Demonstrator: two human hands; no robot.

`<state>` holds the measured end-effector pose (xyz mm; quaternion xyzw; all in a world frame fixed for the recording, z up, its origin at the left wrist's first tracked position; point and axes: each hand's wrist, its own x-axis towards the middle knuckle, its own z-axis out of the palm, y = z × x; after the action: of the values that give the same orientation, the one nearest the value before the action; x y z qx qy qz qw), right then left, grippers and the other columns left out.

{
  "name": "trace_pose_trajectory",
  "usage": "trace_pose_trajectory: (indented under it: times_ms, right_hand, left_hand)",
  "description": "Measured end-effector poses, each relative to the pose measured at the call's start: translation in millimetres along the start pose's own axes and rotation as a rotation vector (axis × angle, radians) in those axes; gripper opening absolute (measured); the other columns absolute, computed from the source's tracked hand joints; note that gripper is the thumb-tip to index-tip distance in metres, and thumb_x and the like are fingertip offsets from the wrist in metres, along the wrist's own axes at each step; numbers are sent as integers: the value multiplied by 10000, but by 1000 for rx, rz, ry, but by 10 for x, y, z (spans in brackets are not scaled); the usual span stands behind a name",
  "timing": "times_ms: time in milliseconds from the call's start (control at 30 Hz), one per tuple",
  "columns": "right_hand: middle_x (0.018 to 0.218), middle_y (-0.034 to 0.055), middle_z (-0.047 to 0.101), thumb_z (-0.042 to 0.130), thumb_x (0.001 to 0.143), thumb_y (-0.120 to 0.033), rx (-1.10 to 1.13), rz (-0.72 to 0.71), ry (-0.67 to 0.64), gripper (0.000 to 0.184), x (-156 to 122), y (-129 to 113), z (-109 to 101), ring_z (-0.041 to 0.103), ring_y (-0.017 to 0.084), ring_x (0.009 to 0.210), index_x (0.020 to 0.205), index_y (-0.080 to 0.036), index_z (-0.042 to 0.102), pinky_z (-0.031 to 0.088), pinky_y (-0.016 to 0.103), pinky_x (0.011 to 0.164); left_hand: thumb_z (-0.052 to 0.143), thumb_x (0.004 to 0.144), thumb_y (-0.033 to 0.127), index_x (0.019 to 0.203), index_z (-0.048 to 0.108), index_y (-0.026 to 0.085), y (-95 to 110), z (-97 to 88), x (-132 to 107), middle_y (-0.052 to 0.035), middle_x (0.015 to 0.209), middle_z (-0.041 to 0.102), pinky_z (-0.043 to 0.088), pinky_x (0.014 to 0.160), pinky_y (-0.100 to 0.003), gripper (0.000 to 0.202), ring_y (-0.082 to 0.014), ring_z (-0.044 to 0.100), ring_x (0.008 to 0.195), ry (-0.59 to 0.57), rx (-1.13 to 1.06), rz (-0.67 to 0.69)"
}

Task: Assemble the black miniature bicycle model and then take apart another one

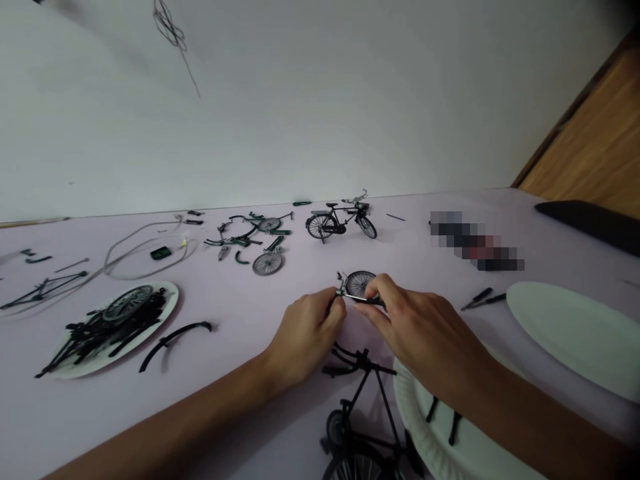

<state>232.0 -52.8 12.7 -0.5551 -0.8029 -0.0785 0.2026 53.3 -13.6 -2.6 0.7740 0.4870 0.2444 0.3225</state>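
In front of me, both hands hold a small model bicycle wheel assembly, a spoked wheel [358, 285] with a dark fork-like part [361, 298] along it. My left hand [311, 328] is closed in a pinch on the assembly's left end, where a small metal piece sticks up. My right hand [425, 330] pinches the fork-like part and the wheel's right edge between thumb and fingers. The fingertips partly cover what they grip. Just below, a dark model bicycle frame [370, 393] with a wheel lies on the table, cut off by the bottom edge.
An assembled model bicycle [336, 222] stands farther back. Green bicycle parts [245, 240] lie left of it. A white plate [173, 300] at left carries dark parts. A curved black piece [173, 339] lies beside it. Two small screwdrivers [484, 299] and white plates [565, 320] are at right.
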Motion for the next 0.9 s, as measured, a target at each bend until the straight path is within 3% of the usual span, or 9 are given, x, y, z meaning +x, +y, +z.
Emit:
trace_pose_trajectory:
  times_ms: [100,433,600,700,900]
  right_hand:
    - [626,-30,624,464,1008,-261,70,-20,-51,102,-4,11,-17,619,165,507,921,-207,455,301,264,467]
    - [545,-19,594,369,1042,-391,-42,5,84,384,7,-2,25,582,153,459,747,-203,526,259,285,480]
    - [665,-22,620,478,1010,-316,26,-65,-14,222,13,16,-32,612,158,552,822,-200,506,290,284,509]
    - [617,-36,572,442,1020,-282,21,-92,-60,213,11,19,-27,570,149,501,826,-203,480,264,284,490]
    - [543,-64,510,435,1010,-321,241,120,-152,171,38,-14,-9,503,144,466,879,-228,493,282,268,499]
  left_hand:
    - [348,963,313,661,387,197,3,-1,-3,35,596,427,271,547,-257,326,-131,398,576,3,1,-2]
    - [360,959,329,667,428,193,-17,1,0,33,601,439,280,538,-253,329,-128,407,568,-11,-17,1]
    - [355,967,327,681,426,193,-21,11,0,37,609,431,274,538,-250,324,-126,387,578,-5,-23,7]
    - [359,965,314,671,410,192,-19,13,8,37,600,437,275,546,-253,323,-125,392,576,-8,-17,9]
    - [353,969,310,673,378,195,-8,5,-1,39,595,419,261,551,-266,319,-124,371,570,-2,-3,25]
